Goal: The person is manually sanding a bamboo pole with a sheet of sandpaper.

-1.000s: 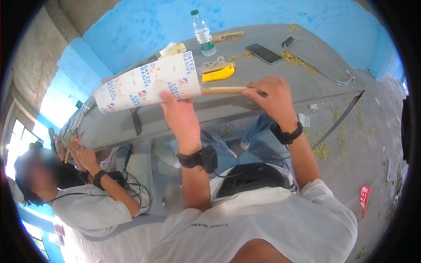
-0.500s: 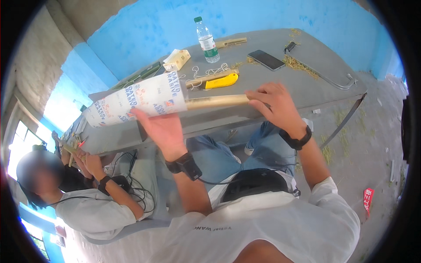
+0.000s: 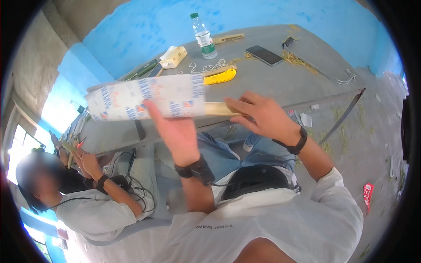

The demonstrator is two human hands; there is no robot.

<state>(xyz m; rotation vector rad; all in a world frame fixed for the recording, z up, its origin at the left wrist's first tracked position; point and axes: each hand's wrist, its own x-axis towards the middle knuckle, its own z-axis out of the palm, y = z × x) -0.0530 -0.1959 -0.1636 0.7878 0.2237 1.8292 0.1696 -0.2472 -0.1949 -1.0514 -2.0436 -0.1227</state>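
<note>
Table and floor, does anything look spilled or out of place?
Yes. Straw-like shavings lie loose on the table beside the phone, and more are strewn across the floor, where a red strip and a pale scrap lie like litter. The printed paper in the left hand looks intact, though blurred.

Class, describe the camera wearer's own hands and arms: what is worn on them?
The left hand and right hand are ungloved. The left wristband is black with a boxy module and dark cable; the right wristband is also black. The white sleeves are short.
</note>
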